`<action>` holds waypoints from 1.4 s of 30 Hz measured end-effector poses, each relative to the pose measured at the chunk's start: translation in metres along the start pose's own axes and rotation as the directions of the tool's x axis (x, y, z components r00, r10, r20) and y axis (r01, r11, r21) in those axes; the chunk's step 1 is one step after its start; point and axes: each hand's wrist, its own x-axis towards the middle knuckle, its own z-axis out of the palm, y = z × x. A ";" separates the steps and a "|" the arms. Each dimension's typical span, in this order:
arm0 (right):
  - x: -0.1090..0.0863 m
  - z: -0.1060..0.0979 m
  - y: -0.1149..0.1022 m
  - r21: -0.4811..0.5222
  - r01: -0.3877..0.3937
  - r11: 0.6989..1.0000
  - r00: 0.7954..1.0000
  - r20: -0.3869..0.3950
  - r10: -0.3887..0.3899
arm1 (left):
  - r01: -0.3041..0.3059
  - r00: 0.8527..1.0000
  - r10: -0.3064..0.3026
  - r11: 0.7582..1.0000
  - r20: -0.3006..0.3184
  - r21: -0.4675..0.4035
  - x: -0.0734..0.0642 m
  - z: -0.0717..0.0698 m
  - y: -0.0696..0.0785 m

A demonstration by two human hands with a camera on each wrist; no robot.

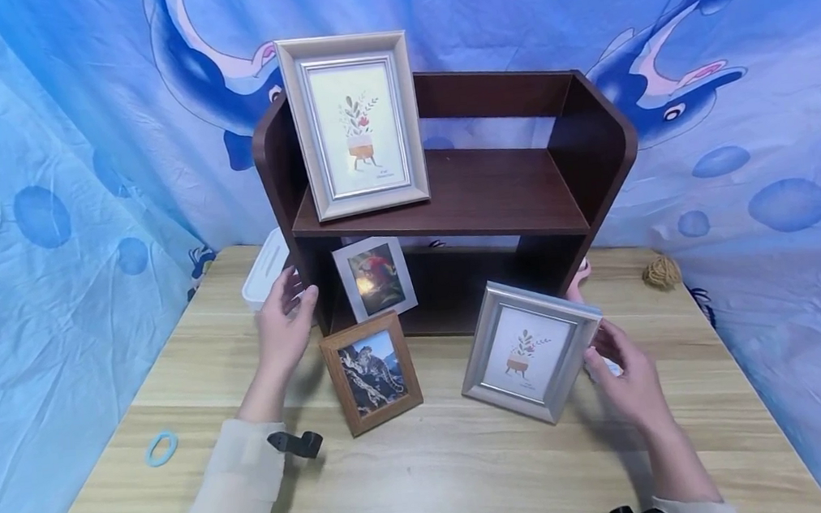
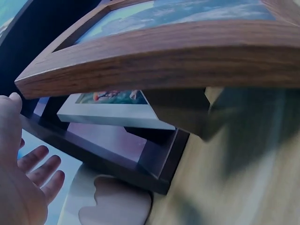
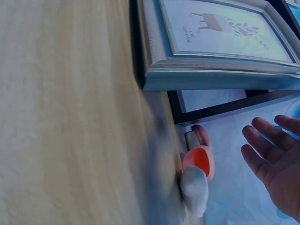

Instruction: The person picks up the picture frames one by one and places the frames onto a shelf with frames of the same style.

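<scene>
My left hand hangs beside the left side of the dark brown shelf, fingers loosely bent and holding nothing. Just right of it a wooden photo frame with a leopard picture stands on the table. Behind that, a white photo frame with a parrot picture leans in the lower shelf. My right hand is at the right edge of a silver photo frame; in the right wrist view a gap shows between its spread fingers and the frame. A larger silver photo frame stands on the upper shelf's left.
A light blue ring lies on the table at left. Behind the shelf's left side is a white container. At right are a ball of twine, a pink object and a rounded white object. A dolphin-print curtain hangs behind.
</scene>
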 end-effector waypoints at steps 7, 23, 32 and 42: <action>-0.007 0.006 -0.001 0.036 -0.047 0.998 0.997 0.063 0.045 | 0.019 1.000 -0.019 1.000 -0.005 -0.019 0.010 0.009 0.008; -0.016 0.014 -0.003 0.132 -0.115 0.984 0.986 0.131 0.098 | 0.072 0.993 -0.064 0.994 -0.099 0.087 0.023 0.012 0.013; -0.018 0.015 -0.004 0.187 -0.117 0.975 0.987 0.126 0.095 | 0.080 0.993 -0.071 0.993 -0.091 0.093 0.019 0.012 0.007; -0.019 0.016 -0.002 0.239 -0.087 0.967 0.993 0.098 0.066 | -0.021 0.991 0.043 0.985 -0.127 0.173 0.015 0.016 0.004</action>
